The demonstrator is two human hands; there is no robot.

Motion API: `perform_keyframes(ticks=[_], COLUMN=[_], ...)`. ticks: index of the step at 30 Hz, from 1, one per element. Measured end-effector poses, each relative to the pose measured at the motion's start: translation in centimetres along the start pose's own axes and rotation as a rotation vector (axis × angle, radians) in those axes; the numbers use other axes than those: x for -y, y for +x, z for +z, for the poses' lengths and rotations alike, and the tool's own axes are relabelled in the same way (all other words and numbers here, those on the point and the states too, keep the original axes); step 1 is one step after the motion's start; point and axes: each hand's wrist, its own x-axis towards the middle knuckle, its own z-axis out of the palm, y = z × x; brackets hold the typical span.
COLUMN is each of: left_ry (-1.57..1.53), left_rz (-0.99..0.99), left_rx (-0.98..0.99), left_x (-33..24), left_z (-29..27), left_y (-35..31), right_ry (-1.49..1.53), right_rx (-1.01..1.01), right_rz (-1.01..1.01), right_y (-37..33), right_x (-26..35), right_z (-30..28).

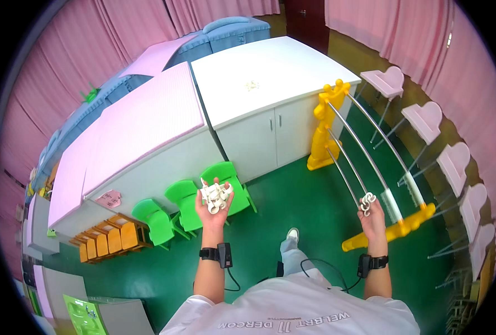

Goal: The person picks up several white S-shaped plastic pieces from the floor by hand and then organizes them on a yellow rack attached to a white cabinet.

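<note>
A heap of small white S-shaped hooks [215, 196] rests in my left hand [208, 216], palm up with fingers curled around the pile. This hand is raised in front of the green chairs. My right hand [374, 220] pinches a few more white hooks [367, 202] between thumb and fingers. It is over the near end of a rack with yellow end frames [322, 131] and metal bars [365, 156]. White sleeve-like pieces [392, 205] sit around the bars' near ends. Whether my right hand touches a bar cannot be made out.
A white cabinet [242, 61] stands ahead, with a small pale pile [252, 85] on top. Left of it are pink-topped cabinets [147, 123]. Small green chairs [182, 196] and orange chairs [111, 237] line the front. Pink folding chairs [425, 120] run along the right wall.
</note>
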Motion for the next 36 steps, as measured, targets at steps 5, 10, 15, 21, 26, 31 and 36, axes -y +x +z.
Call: perform_keyframes(ticks=[5,10,15,21,26,31,36], left_ry=[0.063,0.113,0.194,0.297,0.478,0.964,1.804], left_rz=[0.04,0.059,0.028,-0.065,-0.138,-0.031,0.343], left_rx=[-0.101,-0.16,-0.252,-0.256,-0.376,-0.399,-0.072], left_x=[0.3,-0.6,-1.5,-2.3,-2.8,-2.6,-0.9], left_z=[1.2,1.5,-0.4,-3.4,-7.1,-8.1,-7.1], left_y=[13.2,26.7,40.9,58.0,70.1,75.3,77.2], right_ry=[-0.083,-0.343,-0.708,-1.044,-1.21,-1.343,-1.389], right_rx=[0.18,0.363,0.374,0.398,0.384,0.546,0.537], right_rz=[0.09,0.067,-0.107,-0.426,-0.537,-0.649,-0.718], right_y=[13.7,27.4,41.5,54.6,63.4,67.9,70.2], right_x=[-1.3,-4.8,-10.4,-19.0,-24.6,-28.0,-28.7], right_z=[8.1,21.2,31.6,41.7,46.6,49.6,51.1])
